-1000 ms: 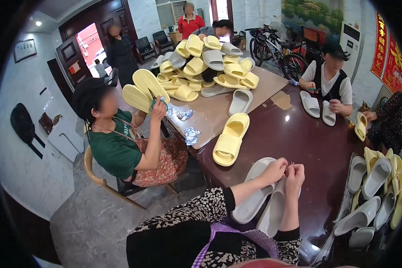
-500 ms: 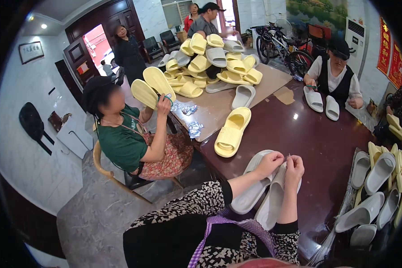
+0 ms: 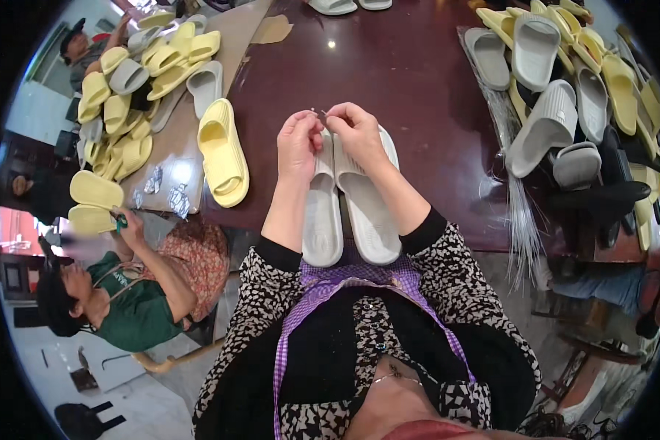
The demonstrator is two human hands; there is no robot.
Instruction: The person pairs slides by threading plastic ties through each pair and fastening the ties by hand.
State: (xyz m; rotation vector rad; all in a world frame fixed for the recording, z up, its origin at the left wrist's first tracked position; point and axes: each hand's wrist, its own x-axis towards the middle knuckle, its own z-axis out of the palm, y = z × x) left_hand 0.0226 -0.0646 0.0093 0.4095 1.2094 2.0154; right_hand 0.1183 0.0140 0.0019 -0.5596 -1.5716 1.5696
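Note:
A pair of light grey slippers lies side by side at the table's near edge, the left slipper (image 3: 323,229) and the right slipper (image 3: 370,220) close together with their toes away from me. Over the toe of the left slipper is my left hand (image 3: 299,141), its thumb and fingers pinched together. My right hand (image 3: 353,130), also pinched, is just beside it above the right slipper. A thin pale strand (image 3: 323,112) shows in small ends at the fingertips; whether one piece runs between both hands is too fine to tell.
A yellow slipper (image 3: 224,154) lies to my left, before a pile of yellow and grey slippers (image 3: 128,77). On the right are more slippers (image 3: 543,121) and a bundle of thin clear strands (image 3: 522,220). A co-worker (image 3: 150,286) sits at left holding yellow slippers and green-handled scissors.
My view has tipped down and swung right, so the slippers now sit mid-picture. My hands stay pinched close together over the slipper toes.

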